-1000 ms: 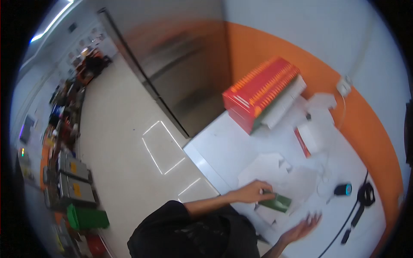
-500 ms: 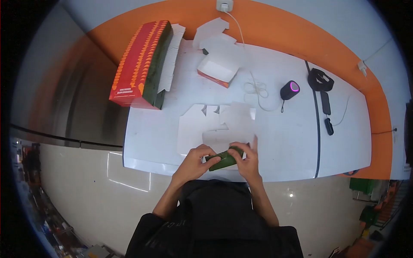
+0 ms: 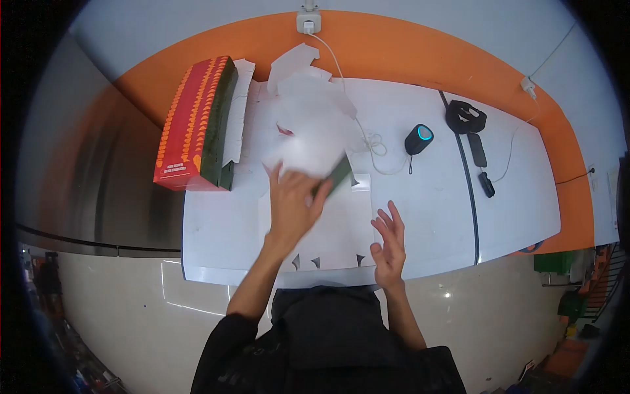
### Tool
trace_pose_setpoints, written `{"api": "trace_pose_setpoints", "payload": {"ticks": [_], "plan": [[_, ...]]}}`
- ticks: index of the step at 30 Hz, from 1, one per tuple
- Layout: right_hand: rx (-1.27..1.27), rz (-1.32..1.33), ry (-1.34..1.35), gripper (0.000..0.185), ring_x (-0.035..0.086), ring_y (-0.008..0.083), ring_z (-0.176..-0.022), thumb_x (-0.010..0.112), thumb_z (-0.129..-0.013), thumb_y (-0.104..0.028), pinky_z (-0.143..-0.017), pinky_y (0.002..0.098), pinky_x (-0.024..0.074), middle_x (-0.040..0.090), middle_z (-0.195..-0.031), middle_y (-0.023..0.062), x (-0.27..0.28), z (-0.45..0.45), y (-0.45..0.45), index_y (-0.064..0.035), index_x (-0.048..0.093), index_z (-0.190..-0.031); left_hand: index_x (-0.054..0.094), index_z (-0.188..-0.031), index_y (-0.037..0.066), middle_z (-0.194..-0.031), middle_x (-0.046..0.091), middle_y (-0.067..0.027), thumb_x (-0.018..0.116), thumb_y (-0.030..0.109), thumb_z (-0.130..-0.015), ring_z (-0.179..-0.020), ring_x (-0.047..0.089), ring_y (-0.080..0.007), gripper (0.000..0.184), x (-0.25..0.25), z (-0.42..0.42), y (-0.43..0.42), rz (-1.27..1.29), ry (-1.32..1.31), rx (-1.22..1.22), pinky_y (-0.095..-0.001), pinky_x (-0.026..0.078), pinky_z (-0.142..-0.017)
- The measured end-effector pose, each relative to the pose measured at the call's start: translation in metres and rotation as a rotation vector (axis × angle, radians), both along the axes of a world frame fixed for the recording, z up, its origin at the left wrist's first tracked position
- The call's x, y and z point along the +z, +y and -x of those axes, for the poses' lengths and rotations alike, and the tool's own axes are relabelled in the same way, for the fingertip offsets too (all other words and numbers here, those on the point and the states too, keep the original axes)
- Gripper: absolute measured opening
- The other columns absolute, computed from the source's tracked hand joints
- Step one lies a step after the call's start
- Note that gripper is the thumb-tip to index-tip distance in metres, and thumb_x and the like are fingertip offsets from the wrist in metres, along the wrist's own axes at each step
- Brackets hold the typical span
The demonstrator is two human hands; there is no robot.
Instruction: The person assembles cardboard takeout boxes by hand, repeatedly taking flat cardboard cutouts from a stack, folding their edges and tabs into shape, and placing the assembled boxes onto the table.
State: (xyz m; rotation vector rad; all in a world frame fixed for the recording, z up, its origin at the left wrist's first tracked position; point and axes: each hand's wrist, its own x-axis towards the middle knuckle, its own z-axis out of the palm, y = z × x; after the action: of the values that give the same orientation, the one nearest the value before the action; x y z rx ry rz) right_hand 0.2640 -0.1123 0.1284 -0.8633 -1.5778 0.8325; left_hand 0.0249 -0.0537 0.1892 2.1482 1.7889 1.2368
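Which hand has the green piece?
The left hand, its thumb at the near end of the green piece; the right hand is open, holding nothing.

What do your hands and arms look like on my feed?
Left hand and right hand are bare, without gloves; neither wrist shows a watch. Loose black sleeves end near the elbows, with faint lettering by the left one.

Dark cylindrical speaker (image 3: 417, 141), ring lit cyan, on white table (image 3: 426, 217), near loops of white cord (image 3: 377, 146) running up to wall socket (image 3: 308, 21). Right of it, black strap loop (image 3: 466, 118), flat black device (image 3: 478, 150) and small black device (image 3: 486, 184) beside long dark strip (image 3: 468, 197). Metallic cabinet (image 3: 98, 177) far left, green bin (image 3: 553, 262) lower right.
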Motion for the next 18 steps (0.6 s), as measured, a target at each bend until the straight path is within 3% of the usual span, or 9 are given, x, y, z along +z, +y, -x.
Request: {"api": "trace_pose_setpoints", "payload": {"ticks": [1,3,6,9,13,15,18], "plan": [[-0.019,0.078,0.004,0.049,0.048,0.0426,-0.141,0.069,-0.101,-0.022,-0.111,0.0503,0.0463,0.035,-0.162,0.0285,-0.001,-0.003,-0.001,0.0043,0.060,-0.141,0.077,-0.085,0.007,-0.077,0.066,-0.0050,0.079,0.024,-0.090,-0.090,0.066,-0.0254,0.018,-0.006,-0.002,0.030,-0.055,0.039,0.041,-0.0579,0.030,-0.119],[-0.062,0.235,0.012,0.050,0.050,0.0389,-0.139,0.068,-0.101,-0.020,-0.110,0.0478,0.0478,0.040,-0.159,0.0262,-0.002,-0.010,-0.005,0.0028,0.057,-0.144,0.078,-0.104,0.008,-0.103,0.072,-0.0099,0.079,0.027,-0.091,-0.114,0.062,-0.0327,0.023,-0.031,-0.001,0.091,-0.039,0.102,0.041,-0.0606,0.026,-0.119],[-0.060,0.394,-0.137,0.056,0.051,0.0380,-0.138,0.069,-0.100,-0.017,-0.113,0.0474,0.0445,0.044,-0.155,0.0252,-0.014,-0.020,-0.016,0.0028,0.050,-0.148,0.067,-0.137,0.010,-0.145,0.058,-0.0146,0.079,0.037,-0.090,-0.145,0.039,-0.0426,0.055,-0.077,0.012,0.143,-0.133,0.308,0.095,-0.0695,0.015,-0.120],[-0.104,0.335,-0.505,0.065,0.047,0.0420,-0.140,0.072,-0.097,-0.018,-0.117,0.0488,0.0395,0.045,-0.153,0.0266,-0.041,-0.034,-0.035,0.0014,0.044,-0.152,0.045,-0.157,0.013,-0.167,0.032,-0.0116,0.078,0.042,-0.090,-0.155,0.015,-0.0498,0.080,-0.101,0.026,0.119,0.084,0.296,0.021,-0.0741,0.006,-0.119],[-0.135,0.557,-0.589,0.073,0.043,0.0445,-0.141,0.076,-0.092,-0.016,-0.116,0.0490,0.0396,0.044,-0.154,0.0261,-0.075,-0.041,-0.066,-0.0033,0.042,-0.155,0.039,-0.159,0.014,-0.169,0.024,-0.0184,0.079,0.037,-0.090,-0.153,0.014,-0.0510,0.083,-0.156,0.055,0.034,0.168,0.134,0.121,-0.0717,0.004,-0.120],[-0.106,0.536,-0.620,0.069,0.045,0.0446,-0.138,0.076,-0.091,-0.014,-0.114,0.0489,0.0425,0.046,-0.152,0.0253,-0.085,-0.040,-0.072,-0.0045,0.047,-0.153,0.035,-0.161,0.014,-0.168,0.024,-0.0224,0.081,0.037,-0.087,-0.153,0.014,-0.0521,0.090,-0.174,0.068,-0.020,0.257,0.081,0.147,-0.0704,0.006,-0.121],[-0.111,0.490,-0.677,0.062,0.052,0.0434,-0.133,0.077,-0.089,-0.012,-0.111,0.0468,0.0461,0.050,-0.151,0.0246,-0.112,-0.045,-0.076,-0.0067,0.055,-0.148,0.045,-0.156,0.015,-0.167,0.024,-0.0233,0.087,0.041,-0.081,-0.152,0.014,-0.0532,0.090,-0.162,0.065,-0.100,0.470,0.122,0.109,-0.0699,0.009,-0.121]]}}
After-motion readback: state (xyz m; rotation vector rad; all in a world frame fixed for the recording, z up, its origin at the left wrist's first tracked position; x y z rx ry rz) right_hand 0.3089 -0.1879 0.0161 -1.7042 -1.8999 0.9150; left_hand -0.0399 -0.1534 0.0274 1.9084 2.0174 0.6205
